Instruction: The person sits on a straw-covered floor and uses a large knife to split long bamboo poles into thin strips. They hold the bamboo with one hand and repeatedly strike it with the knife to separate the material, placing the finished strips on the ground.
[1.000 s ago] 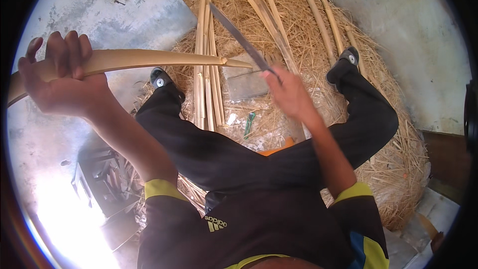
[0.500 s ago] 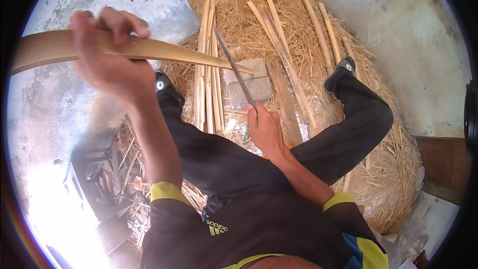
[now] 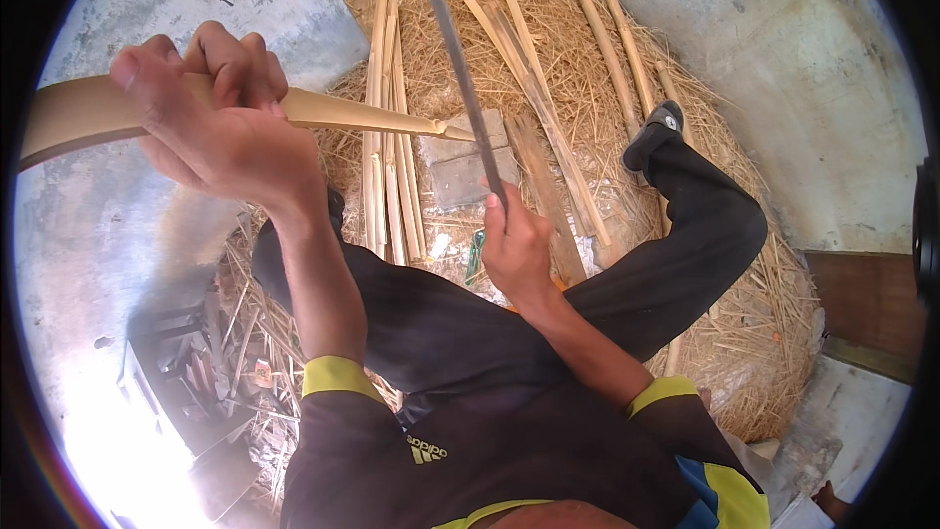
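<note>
My left hand (image 3: 220, 122) is closed around a long split bamboo piece (image 3: 367, 116), raised at the left. The piece slants down to the right, and its narrow end lies over grey blocks (image 3: 472, 179) on the ground between my legs. A small notch or raised curl shows close to that end. In my right hand (image 3: 519, 243) is the handle of a machete (image 3: 462, 69), its long dark blade angled away and up to the left. The blade passes right by the bamboo's tip; whether they touch I cannot tell.
Split bamboo strips (image 3: 399, 176) lie just left of the blocks, and more strips (image 3: 548, 113) lie to the right. Bamboo poles (image 3: 604, 49) rest farther right on straw-like shavings (image 3: 441, 29). Pale walls (image 3: 744, 59) stand on both sides. Scrap wood (image 3: 201, 362) is at lower left.
The machete has swung away from across the bamboo and now points farther forward. A notch or curl has appeared near the bamboo's end. My left foot has drawn back out of sight.
</note>
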Motion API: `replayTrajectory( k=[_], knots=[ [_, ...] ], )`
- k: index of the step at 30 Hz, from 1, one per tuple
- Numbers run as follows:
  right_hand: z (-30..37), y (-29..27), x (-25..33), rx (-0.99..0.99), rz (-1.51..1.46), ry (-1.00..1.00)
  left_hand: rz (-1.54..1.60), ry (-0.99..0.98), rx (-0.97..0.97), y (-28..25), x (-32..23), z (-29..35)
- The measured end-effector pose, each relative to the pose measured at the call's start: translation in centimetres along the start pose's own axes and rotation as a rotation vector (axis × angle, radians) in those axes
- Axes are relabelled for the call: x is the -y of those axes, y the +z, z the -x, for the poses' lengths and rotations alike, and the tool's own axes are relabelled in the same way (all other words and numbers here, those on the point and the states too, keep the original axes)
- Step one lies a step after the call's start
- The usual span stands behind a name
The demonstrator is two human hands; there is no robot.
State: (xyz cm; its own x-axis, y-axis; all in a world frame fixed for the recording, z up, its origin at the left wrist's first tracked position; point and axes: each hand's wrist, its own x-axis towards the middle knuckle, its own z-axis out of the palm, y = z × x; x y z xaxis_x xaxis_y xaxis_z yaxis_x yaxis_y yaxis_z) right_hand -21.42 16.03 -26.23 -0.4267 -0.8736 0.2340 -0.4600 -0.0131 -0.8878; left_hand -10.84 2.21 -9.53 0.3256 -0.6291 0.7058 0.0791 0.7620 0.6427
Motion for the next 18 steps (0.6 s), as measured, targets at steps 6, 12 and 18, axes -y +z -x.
replayTrajectory(
  k=[6, 12, 18],
  knots=[
    [-0.4, 1.1, -3.8, 0.351, 0.41, 0.14, -0.032, 0.0, -0.032, -0.5, -0.2, 0.0],
    [-1.1, -1.1, 1.1, 0.116, 0.151, 0.014, 0.001, 0.038, -0.012, -0.3, -0.2, 0.5],
    [1.5, 3.1, -5.4, 0.06, 0.312, 0.026, 0.042, 0.013, -0.074, 0.9, -0.9, 0.9]
  ],
)
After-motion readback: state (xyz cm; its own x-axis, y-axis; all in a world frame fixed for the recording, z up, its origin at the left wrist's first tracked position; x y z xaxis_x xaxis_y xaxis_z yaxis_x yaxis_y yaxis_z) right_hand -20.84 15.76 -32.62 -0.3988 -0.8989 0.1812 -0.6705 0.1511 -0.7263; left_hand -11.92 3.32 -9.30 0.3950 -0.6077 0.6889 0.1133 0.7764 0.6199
